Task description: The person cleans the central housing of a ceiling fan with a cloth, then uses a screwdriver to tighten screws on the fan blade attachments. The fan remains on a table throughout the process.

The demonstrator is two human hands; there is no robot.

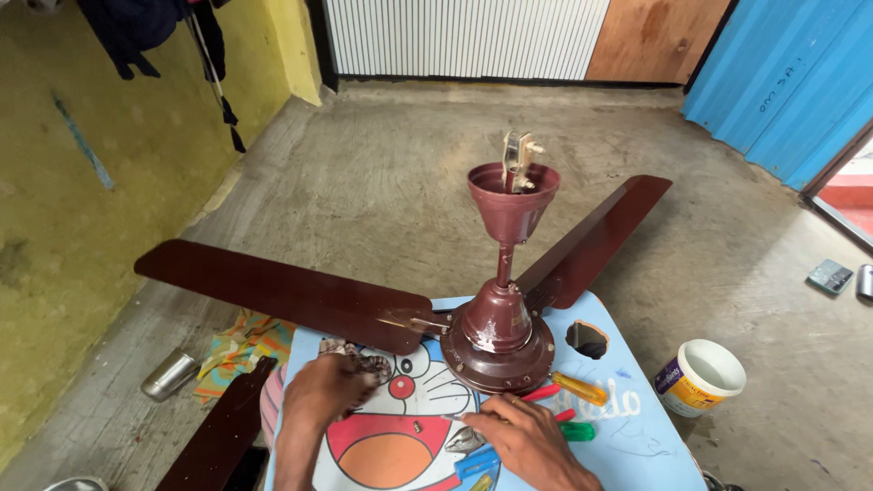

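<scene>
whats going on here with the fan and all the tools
A person works on a brown ceiling fan standing on a small blue table with a cartoon picture. Two blades are attached; a third blade lies loose by the table. The left hand rests on the tabletop near a blade bracket. The right hand lies among screwdrivers, with a red-handled one at its fingers. A white tub sits on the concrete floor.

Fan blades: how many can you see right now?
3. Two are on the motor: the left blade and the right blade. A loose blade lies on the floor, lower left. More may be hidden.
</scene>
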